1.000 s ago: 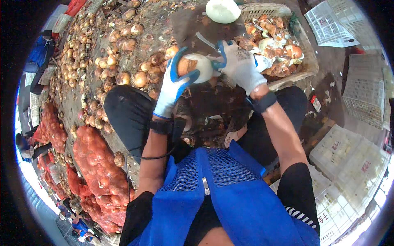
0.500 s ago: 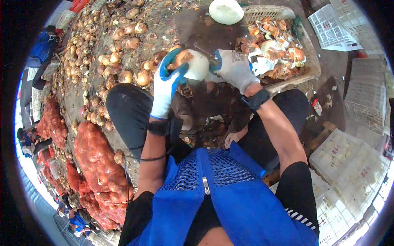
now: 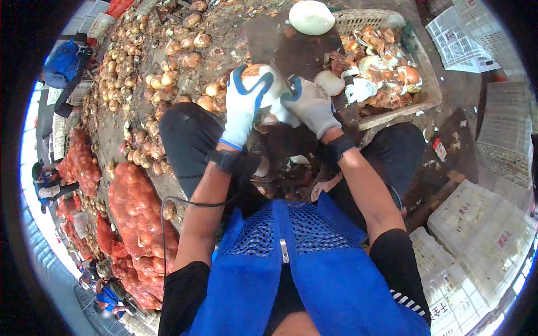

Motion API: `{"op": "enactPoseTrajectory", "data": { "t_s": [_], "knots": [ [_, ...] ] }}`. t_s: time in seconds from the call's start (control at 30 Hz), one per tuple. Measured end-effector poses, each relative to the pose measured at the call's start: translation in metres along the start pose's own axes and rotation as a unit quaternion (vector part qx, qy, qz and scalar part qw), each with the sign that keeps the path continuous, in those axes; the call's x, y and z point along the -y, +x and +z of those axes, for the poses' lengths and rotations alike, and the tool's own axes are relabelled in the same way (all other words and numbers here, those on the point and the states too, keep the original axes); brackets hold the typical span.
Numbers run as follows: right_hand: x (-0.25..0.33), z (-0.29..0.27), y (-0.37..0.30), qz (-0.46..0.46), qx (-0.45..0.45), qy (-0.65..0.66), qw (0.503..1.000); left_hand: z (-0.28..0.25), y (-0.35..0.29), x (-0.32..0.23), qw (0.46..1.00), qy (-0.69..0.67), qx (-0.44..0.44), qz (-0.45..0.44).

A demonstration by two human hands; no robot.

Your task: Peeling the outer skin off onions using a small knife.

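Observation:
My left hand [image 3: 242, 103], in a white glove with blue fingertips, wraps round a partly peeled onion [image 3: 271, 87]. Brown skin still covers the onion's upper left; its other side is white. Close against the onion's right side, my right hand [image 3: 311, 103] is closed on a small knife [image 3: 291, 85], whose thin blade is blurred and mostly hidden. A pale flap of onion skin [image 3: 287, 116] hangs below, between the hands. Beneath them lies a dark board [image 3: 266, 39], with a peeled white onion [image 3: 311, 17] at its far end.
On the right, a plastic crate [image 3: 428, 101] holds peels and onion scraps. Unpeeled onions [image 3: 112, 73] spread over the ground at left. Red net bags of onions [image 3: 134, 207] stand near my left arm. White crates [image 3: 471, 207] are stacked at right; several people are at far left.
A pale piece now lies on the board's right edge by the crate. My right hand has moved slightly down and the onion has turned, showing more white. The view has shifted a little.

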State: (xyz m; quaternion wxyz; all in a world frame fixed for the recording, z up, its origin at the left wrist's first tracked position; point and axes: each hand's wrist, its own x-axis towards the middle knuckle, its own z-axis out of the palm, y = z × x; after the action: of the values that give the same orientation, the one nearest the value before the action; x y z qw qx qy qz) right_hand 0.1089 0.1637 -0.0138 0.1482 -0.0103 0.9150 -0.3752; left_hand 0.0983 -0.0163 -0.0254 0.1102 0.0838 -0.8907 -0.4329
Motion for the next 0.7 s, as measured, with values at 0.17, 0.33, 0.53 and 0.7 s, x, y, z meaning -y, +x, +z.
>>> {"op": "enactPoseTrajectory", "data": {
  "t_s": [0.17, 0.33, 0.53, 0.7],
  "knots": [
    [-0.008, 0.008, 0.021, 0.010, -0.021, -0.029, 0.999, -0.005, 0.007, 0.010, 0.992, -0.089, 0.080, -0.035],
    [-0.004, 0.010, 0.017, 0.028, -0.025, -0.044, 0.998, 0.004, 0.002, 0.004, 0.999, -0.003, 0.007, 0.034],
    [0.006, -0.002, 0.024, 0.010, 0.005, -0.054, 0.998, -0.013, 0.007, 0.018, 0.989, -0.094, 0.084, 0.074],
    [-0.006, -0.006, 0.022, -0.009, -0.045, -0.016, 0.999, -0.020, 0.008, -0.002, 0.984, -0.072, 0.137, 0.090]
  ]
}}
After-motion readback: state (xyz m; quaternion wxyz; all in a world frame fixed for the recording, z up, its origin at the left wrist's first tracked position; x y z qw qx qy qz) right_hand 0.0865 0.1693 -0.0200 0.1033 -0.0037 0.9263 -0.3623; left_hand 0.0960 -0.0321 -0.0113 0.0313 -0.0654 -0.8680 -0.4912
